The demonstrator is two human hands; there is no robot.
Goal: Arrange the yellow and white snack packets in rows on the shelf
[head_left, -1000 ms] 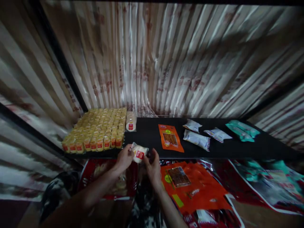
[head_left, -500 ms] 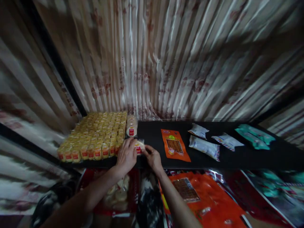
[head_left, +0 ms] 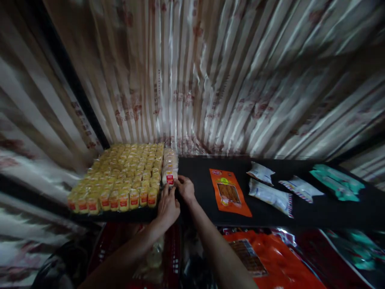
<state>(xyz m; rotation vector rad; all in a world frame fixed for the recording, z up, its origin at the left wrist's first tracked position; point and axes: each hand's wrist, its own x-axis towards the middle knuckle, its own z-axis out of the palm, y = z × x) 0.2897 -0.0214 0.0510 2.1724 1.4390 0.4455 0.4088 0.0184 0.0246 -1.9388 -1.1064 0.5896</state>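
At the right side of the block of yellow wrapped snacks (head_left: 129,172) stands a short row of white wrapped snack packets with red labels. The front white snack packet (head_left: 169,177) is between my hands, its red label facing me. My left hand (head_left: 169,206) has its fingertips on the lower front of this packet. From the right, my right hand (head_left: 185,188) grips the packet's edge with thumb and fingers bent together. The packet's underside is hidden by my fingers.
On the black shelf (head_left: 198,200), an orange snack bag (head_left: 230,192) lies to the right. Beyond it are white packets (head_left: 270,194) and green packets (head_left: 338,180). Below the shelf edge sit a large orange bag (head_left: 279,261) and other bags. A striped plastic sheet (head_left: 192,80) hangs behind.
Both hands have carried the white packet back and left, into line with the white packets beside the yellow block. The camera view has shifted slightly.
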